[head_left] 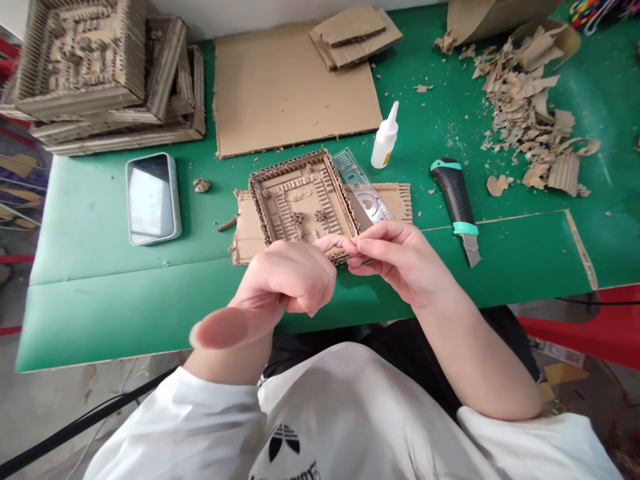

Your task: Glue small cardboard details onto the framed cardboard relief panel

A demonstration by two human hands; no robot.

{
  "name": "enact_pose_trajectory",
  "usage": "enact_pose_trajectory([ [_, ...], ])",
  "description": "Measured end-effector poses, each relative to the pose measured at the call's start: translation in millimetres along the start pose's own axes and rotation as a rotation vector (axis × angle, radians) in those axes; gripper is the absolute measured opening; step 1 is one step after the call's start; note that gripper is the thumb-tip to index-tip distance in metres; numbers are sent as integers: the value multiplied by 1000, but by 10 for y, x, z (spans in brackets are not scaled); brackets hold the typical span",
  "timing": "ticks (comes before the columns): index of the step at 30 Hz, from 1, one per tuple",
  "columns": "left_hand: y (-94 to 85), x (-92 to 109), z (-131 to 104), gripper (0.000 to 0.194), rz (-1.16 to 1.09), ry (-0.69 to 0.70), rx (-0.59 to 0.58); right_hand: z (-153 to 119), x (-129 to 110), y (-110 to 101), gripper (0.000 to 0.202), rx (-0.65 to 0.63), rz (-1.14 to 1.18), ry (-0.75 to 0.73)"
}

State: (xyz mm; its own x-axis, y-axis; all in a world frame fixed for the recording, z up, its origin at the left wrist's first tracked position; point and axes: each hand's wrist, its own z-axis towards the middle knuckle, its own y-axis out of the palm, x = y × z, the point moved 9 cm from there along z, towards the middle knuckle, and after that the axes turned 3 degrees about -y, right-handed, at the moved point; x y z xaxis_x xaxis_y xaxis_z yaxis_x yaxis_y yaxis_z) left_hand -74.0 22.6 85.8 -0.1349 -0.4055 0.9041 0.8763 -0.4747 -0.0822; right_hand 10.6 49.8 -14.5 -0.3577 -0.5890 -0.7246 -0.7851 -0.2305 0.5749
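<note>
My left hand (295,277) is over the near edge of a small square cardboard tray (325,193). Its index finger points right and its thumb sticks out; the other fingers are curled, with nothing seen in them. My right hand (395,257) pinches at the tip of that index finger, just off the tray's near right corner. Whether something tiny lies between the fingertips cannot be made out. Ridged strips and small rolled cardboard pieces line the tray's inside. Under it are flat cardboard (245,230) and a clear ruler (361,183).
A white glue bottle (384,143) stands behind the ruler. To the right lies a utility knife (457,207), blade out, near cardboard scraps (530,100). A phone (153,198), stacked cardboard trays (100,100) and a large cardboard sheet (290,87) are left and behind on the green table (125,293).
</note>
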Motion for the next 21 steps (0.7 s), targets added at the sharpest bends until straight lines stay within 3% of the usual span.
enact_pose_trajectory([
  [12, 91, 74, 63, 61, 15, 4, -69, 2, 3, 21, 8, -8, 33, 14],
  [18, 73, 66, 11, 62, 48, 41, -35, -14, -1, 24, 9, -2, 35, 7],
  [21, 148, 61, -3, 64, 71, 30, -73, 2, 38, 18, 11, 7, 16, 2],
])
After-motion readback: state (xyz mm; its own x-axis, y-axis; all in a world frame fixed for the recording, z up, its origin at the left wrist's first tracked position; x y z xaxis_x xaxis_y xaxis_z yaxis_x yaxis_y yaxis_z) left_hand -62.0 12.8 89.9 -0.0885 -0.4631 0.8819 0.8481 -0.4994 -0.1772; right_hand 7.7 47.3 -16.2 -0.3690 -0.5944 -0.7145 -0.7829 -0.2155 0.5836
